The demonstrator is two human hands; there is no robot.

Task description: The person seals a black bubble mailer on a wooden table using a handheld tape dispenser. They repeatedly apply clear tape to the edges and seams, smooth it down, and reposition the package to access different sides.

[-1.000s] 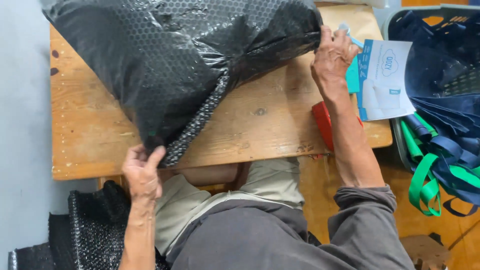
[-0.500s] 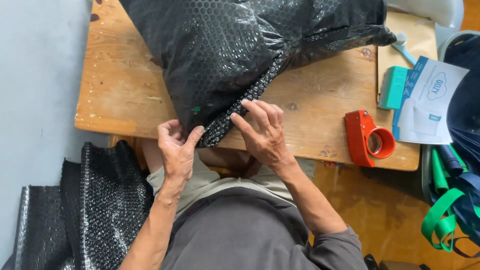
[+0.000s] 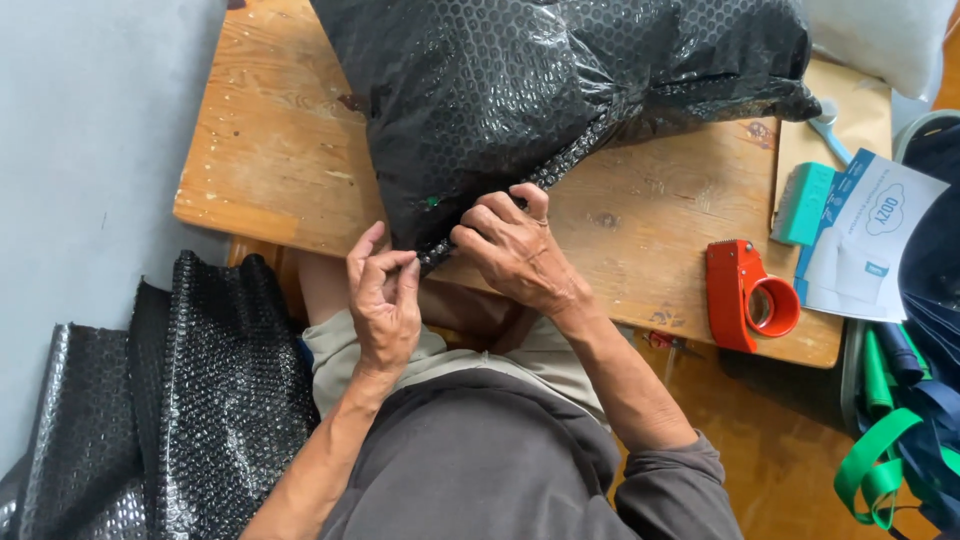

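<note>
Both your hands have come together at the counter's (image 3: 270, 170) near edge: left hand (image 3: 383, 300) and right hand (image 3: 515, 250) pinch the corner of the black bubble-wrap parcel (image 3: 560, 90), red tape dispenser (image 3: 745, 295) lying idle.

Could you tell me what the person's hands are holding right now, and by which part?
Both hands grip the black bubble-wrap parcel at its near corner by the table edge: the right hand pinches the seam edge, the left hand pinches the corner tip.
</note>
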